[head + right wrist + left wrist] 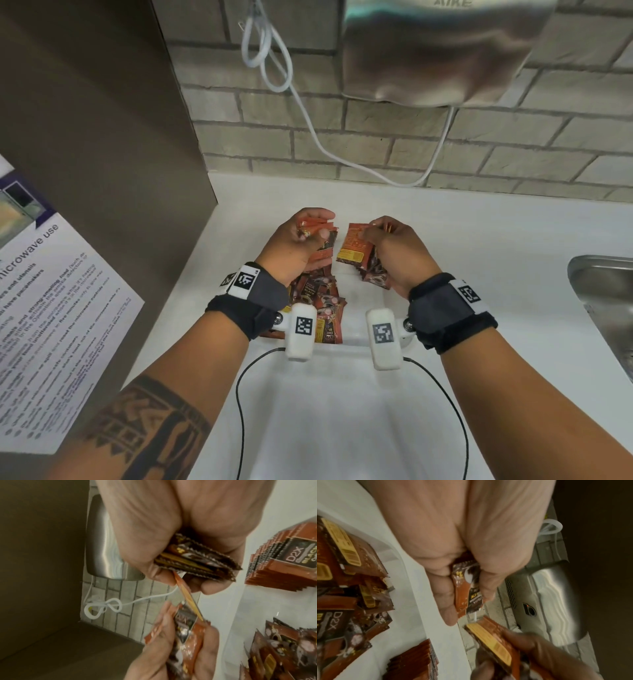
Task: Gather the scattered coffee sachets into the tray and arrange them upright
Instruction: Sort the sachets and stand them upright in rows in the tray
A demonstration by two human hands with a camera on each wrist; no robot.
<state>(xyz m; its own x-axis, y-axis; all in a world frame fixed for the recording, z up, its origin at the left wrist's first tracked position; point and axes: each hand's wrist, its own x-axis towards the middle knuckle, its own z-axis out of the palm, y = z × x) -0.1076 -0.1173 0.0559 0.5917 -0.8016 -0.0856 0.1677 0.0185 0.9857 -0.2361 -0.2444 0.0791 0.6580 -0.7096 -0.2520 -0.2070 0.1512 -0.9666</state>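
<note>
- Head view showed us our left hand [297, 241] raised over the white tray [356, 337], fingers curled round a small bundle of coffee sachets [317, 229] — orange edges fanned out above the knuckles.
- Our right hand [394, 251] was level with it, just beside, gripping a second bundle [356, 246] with the printed orange backs turned toward the left hand.
- From the right wrist view we saw that second bundle's dark serrated ends [199, 559] clamped between thumb and fingers, while one loose orange sachet [187, 596] slanted from that hand toward the left hand's bundle [185, 639]; whether it touched both, we could not tell.
- Left wrist view gave us a dark-and-orange sachet [467, 588] pinched between our left fingers [443, 599] and thumb.
- Below our hands, inside the tray, more sachets lay in a loose heap [322, 301] on the left side, flat and overlapping — not upright.
- A neat upright row [281, 561] stood against the tray's far side in the right wrist view.
- Beyond the tray we had the white counter [479, 233], a brick wall [513, 150], a steel hand dryer [442, 51] with its white cord [308, 113], and a sink [603, 284] at the right.
</note>
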